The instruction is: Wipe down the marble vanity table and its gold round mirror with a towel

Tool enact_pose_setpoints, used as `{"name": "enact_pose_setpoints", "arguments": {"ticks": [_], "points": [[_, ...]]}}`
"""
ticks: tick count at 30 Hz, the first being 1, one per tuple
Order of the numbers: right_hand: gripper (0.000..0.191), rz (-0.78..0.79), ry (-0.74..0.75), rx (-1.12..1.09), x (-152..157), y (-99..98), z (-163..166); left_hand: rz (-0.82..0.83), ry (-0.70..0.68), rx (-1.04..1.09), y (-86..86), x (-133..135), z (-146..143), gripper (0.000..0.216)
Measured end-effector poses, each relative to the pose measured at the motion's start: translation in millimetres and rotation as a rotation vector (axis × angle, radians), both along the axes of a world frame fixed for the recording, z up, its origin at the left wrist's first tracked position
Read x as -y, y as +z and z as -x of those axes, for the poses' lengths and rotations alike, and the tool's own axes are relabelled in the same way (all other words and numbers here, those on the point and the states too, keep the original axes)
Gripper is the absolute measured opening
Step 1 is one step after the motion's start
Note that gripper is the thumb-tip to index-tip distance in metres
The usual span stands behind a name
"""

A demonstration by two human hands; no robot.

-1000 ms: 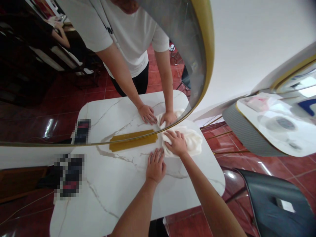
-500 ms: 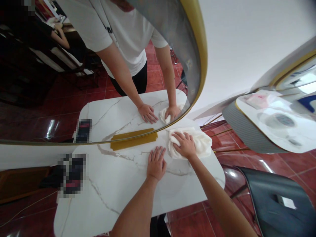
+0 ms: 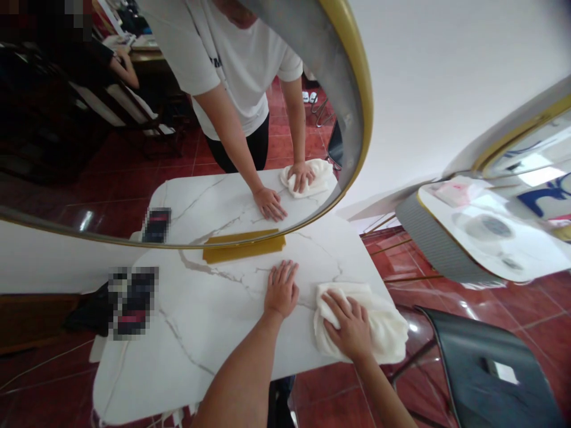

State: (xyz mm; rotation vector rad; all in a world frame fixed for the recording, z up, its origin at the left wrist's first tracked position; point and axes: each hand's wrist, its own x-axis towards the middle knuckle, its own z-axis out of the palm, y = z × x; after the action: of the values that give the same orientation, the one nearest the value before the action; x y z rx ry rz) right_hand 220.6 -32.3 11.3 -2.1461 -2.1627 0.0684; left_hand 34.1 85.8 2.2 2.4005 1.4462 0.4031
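Note:
My right hand (image 3: 348,326) presses a crumpled white cloth (image 3: 387,330) onto the marble-patterned tabletop (image 3: 223,333), its fingers curled over a bunched fold. Part of the cloth spreads out to the right of the hand, at the table's right front edge. My left hand (image 3: 282,289) rests flat on the table to the left of the cloth, fingers stretched out and holding nothing. Just beyond it, a gold-coloured strip (image 3: 244,248) lies at the foot of the large mirror, and both hands are reflected in the glass.
A gold-rimmed mirror (image 3: 363,119) stands over the table's back edge. Blurred-out dark items (image 3: 136,303) lie at the left. On the right are a black chair (image 3: 495,368) and a second white table (image 3: 486,232). The mirror reflects a seated person.
My right hand has drawn the cloth from near the table's back right towards the front right edge. My left hand has stayed in place on the tabletop. The view has shifted slightly.

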Motion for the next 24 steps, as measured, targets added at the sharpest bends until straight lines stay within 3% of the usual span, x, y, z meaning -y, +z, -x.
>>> {"name": "enact_pose_setpoints", "arguments": {"ticks": [8, 12, 15, 21, 24], "points": [[0.052, -0.061, -0.015, 0.001, 8.2, -2.4, 26.2, 0.091, -0.012, 0.201, -1.9, -4.2, 6.1, 0.059], [0.054, -0.075, 0.022, -0.032, 9.5, -4.2, 51.8, 0.047, 0.042, 0.287, -1.0, -3.0, 23.0, 0.058], [0.056, -0.061, 0.061, -0.062, 9.3, -5.5, 78.9, -0.017, 0.125, 0.197, -1.3, 9.9, 58.6, 0.058], [0.056, -0.026, 0.173, -0.128, 7.1, -7.6, 136.2, -0.060, 0.109, -0.082, 0.2, 46.6, 168.6, 0.057], [0.054, -0.020, 0.229, -0.150, 2.7, -7.2, 151.6, -0.108, 0.166, -0.166, 1.1, 57.3, 208.2, 0.054]]}}
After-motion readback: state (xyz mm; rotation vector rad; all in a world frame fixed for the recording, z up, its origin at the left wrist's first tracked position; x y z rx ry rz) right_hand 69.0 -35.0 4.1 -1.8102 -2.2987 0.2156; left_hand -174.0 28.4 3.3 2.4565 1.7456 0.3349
